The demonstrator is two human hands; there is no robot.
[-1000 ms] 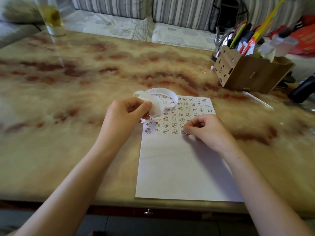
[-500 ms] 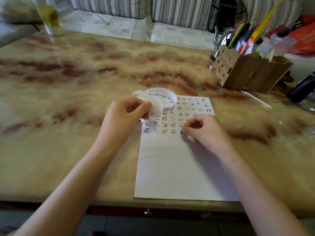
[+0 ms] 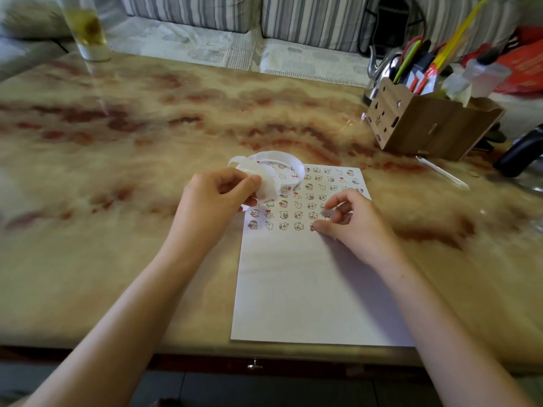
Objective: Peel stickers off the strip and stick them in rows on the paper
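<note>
A white sheet of paper point(image 3: 308, 289) lies on the marble table, its far part covered with several rows of small cartoon stickers point(image 3: 298, 214). My left hand point(image 3: 217, 198) pinches a curled white sticker strip point(image 3: 282, 168) between thumb and fingers, just above the paper's far left corner. My right hand point(image 3: 352, 221) hovers low over the right end of the nearest sticker row. Its thumb tip touches the paper beside the last sticker point(image 3: 312, 227). The fingers are loosely curled and lifted, and nothing is held between them.
A cardboard organiser point(image 3: 432, 127) full of pens and tools stands at the far right, with a white stick point(image 3: 440, 171) and a dark object point(image 3: 520, 151) close by. A glass of yellow drink point(image 3: 86, 30) stands at the far left. The table's front edge runs just below the paper.
My right hand's fingers have lifted and spread from their pressed-down curl over the end of the nearest row. The left hand and strip have hardly moved.
</note>
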